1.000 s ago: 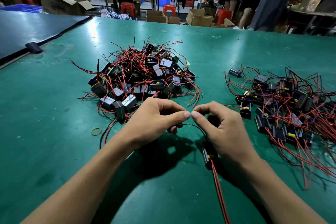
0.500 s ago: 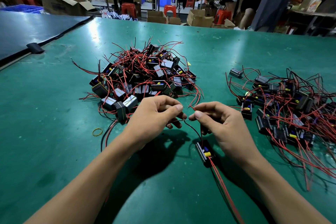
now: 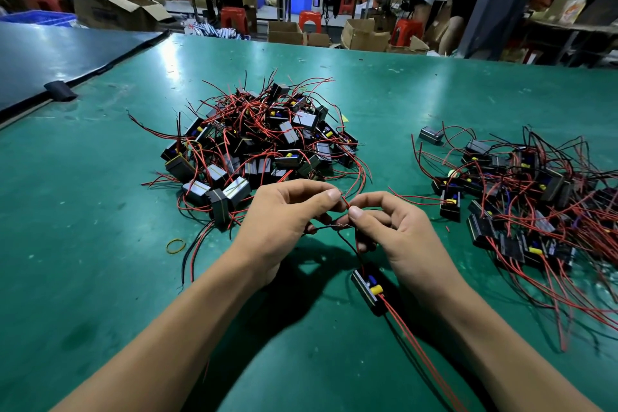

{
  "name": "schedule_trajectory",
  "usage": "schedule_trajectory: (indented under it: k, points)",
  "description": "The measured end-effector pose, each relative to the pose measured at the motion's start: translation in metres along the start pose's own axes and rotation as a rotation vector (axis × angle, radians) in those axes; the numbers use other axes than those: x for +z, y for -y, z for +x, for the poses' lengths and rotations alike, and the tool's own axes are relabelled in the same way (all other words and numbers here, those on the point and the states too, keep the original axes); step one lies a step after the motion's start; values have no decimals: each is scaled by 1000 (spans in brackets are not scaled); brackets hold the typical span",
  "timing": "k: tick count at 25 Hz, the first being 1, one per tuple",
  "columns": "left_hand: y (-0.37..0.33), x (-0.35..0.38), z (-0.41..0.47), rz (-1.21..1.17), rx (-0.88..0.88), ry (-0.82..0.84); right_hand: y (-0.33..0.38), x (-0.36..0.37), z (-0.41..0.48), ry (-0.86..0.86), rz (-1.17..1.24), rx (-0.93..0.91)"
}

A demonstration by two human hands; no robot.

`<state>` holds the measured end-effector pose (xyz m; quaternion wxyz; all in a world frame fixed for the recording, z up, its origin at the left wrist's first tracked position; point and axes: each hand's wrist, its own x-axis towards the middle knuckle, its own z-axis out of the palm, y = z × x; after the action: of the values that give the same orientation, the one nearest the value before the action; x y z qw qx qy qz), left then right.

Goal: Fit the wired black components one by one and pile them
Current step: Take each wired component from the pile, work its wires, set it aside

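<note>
the wired black component lies on the green table mat just below the right wrist, yellow and blue parts up, two red leads trailing toward the person. thin wires rise from it to the hands. the left hand pinches a red wire between thumb and forefinger. the right hand pinches it just beside, and its other fingers are curled. beyond the component sits a big heap of the same parts in tangled red wire. off to its right is a looser spread of them, and to its left lies a yellow rubber band.
</note>
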<state>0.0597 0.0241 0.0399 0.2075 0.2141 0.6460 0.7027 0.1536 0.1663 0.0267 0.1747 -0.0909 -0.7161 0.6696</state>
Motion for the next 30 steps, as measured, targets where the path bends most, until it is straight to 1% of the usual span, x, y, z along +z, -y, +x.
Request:
schedule_trajectory:
  k: [4,7,13,15,18,21,24,28,30]
  points:
    - [-1,0,1,-5,-16,30,-1,-1,1,2,-14,-13]
    - [-1,2,0,-31,7,60,0,0,1,1,-19,-6]
    - [-1,4,-1,47,71,10,2,0,-1,15,-30,-8]
    - [-2,5,-1,78,92,-17,5,-1,-1,-8,-63,-54]
    - [-5,7,-1,79,110,-53,6,-3,0,-97,-209,-129]
    - [-6,7,-1,83,113,-46,5,-2,3,-161,-294,-243]
    - [-5,6,0,102,120,-43,7,1,8,-150,-367,-334]
    - [-3,3,1,111,91,12,6,-1,12,-137,-390,-317]
    - [-3,2,1,128,75,46,8,-3,12,-115,-427,-340]
